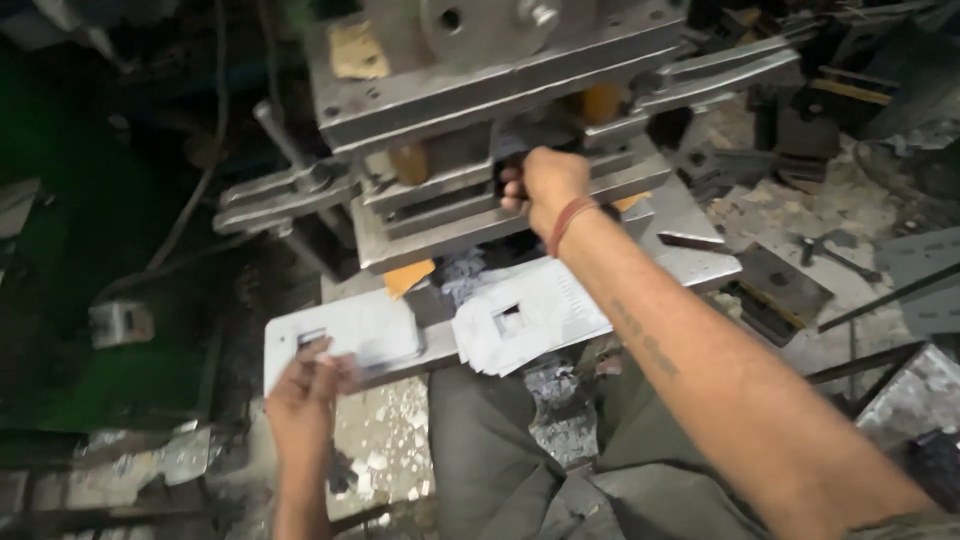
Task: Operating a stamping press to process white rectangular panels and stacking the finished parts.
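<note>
**Under the left fingers: a thin punched metal sheet**

Beneath my left hand (305, 385) lies a pale metal sheet (345, 335), flat on the bench ledge, with a small rectangular hole near the fingertips. I judge it light and stiff, likely sharp at its cut edges and a little slick, so I would take it by the near edge, pinched flat between thumb and fingers. The left hand is partly closed, fingers curled onto the sheet's near corner; whether it truly pinches or only presses down, I cannot tell.

Just right of that hand sits a loose stack of similar punched sheets (525, 318), each with a square window. Beyond it, my right hand (545, 183) is clenched round something dark at the mouth of the press die (480, 120); what it grips is hidden by the fist. A red band circles that wrist. Farther right of the arm, metal scraps (780, 290) litter the floor; near my lap, pale offcuts (385, 455) lie scattered.
</note>
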